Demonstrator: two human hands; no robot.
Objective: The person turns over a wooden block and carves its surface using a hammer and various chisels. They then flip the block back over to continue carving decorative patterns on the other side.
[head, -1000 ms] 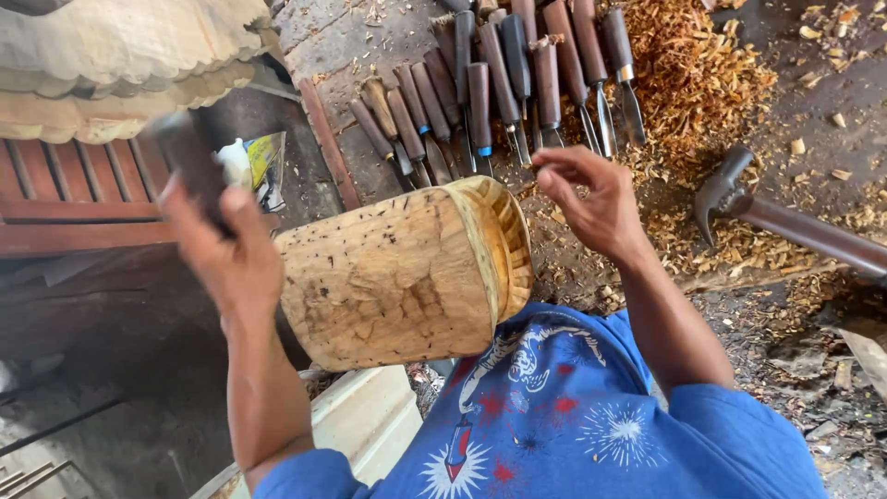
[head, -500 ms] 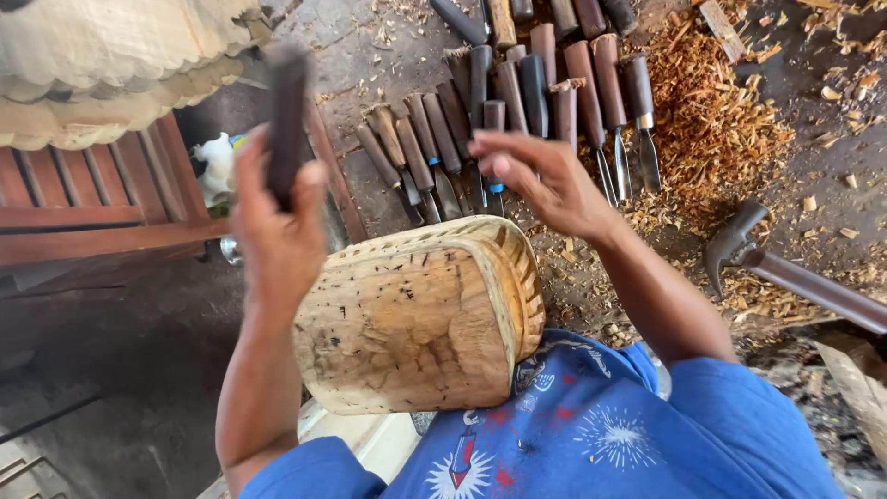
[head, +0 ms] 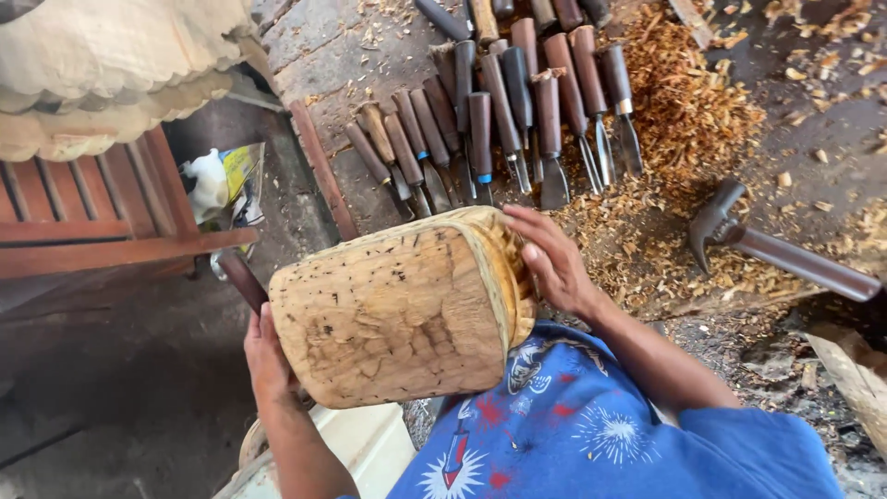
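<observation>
**Wood block steadied, tool hand dropped**

The carved wood block (head: pixel 402 310) lay across the lap, in front of the chisel row (head: pixel 504 111). Half a second before, the left hand (head: pixel 268 356) was raised high; now it sat low behind the block, fist closed around a dark tool handle (head: pixel 242 280). The right hand (head: pixel 552 261), fingers loosely spread, pressed the block's rim. A hammer (head: pixel 776 249) lay on the shavings (head: pixel 688 120).

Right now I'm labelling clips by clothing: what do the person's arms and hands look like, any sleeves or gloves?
Both hands, left and right, are bare: no gloves, rings or watch visible. Forearms are uncovered too. No sleeves show.
</observation>
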